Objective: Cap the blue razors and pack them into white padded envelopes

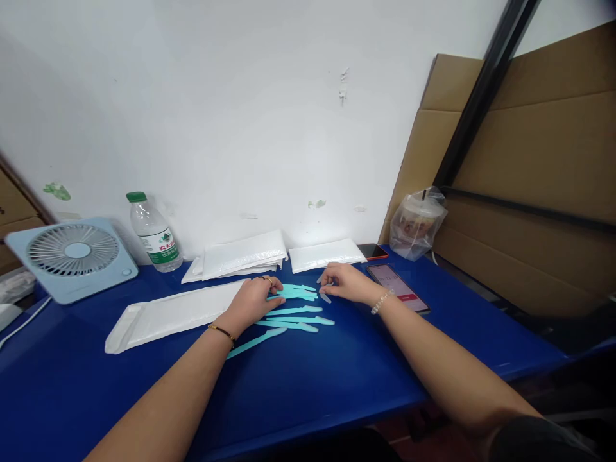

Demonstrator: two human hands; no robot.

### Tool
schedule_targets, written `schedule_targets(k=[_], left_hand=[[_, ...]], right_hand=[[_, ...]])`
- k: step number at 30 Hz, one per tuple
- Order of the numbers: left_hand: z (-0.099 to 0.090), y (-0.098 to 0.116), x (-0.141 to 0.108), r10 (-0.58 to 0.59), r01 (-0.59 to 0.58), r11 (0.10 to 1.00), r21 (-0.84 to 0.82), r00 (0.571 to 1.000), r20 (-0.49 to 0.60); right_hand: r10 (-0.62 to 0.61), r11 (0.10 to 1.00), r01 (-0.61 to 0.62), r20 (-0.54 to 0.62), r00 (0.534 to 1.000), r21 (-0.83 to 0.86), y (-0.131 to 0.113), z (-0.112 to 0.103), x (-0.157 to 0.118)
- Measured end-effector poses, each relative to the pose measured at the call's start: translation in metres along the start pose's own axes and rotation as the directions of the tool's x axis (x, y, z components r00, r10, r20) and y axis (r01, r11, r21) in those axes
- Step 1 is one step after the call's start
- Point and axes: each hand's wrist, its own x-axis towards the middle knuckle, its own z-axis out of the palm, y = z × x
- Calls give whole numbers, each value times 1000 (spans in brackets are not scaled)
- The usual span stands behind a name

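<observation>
The left hand (250,300) is clamping turquoise sticks (301,292), more are lying beside it toward the near edge of the desk (346,372), and the right hand (348,283) is facing their tips, its hold unclear.

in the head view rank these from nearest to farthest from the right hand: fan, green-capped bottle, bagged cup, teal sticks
From the right hand:
1. Teal sticks: just to its left
2. Bagged cup: to its right, toward the back
3. Green-capped bottle: well to the left, at the back
4. Fan: farthest left
</observation>
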Motion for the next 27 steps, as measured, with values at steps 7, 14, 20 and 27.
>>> schedule_targets(k=[7,14,20,27], left_hand=[[1,18,-4,159,-157,987,-33,982,97],[0,8,2,100,-103,994,37,992,74],[-3,5,0,49,-49,999,5,999,15],[-7,24,-9,171,-150,982,-115,964,204]], right_hand=[[-101,991,117,213,972,-64,-21,20,2],[-45,995,59,185,982,-74,-6,8,1],[-13,998,22,142,990,-58,-13,-3,-3],[-83,996,93,385,919,-7,-32,2,-8]])
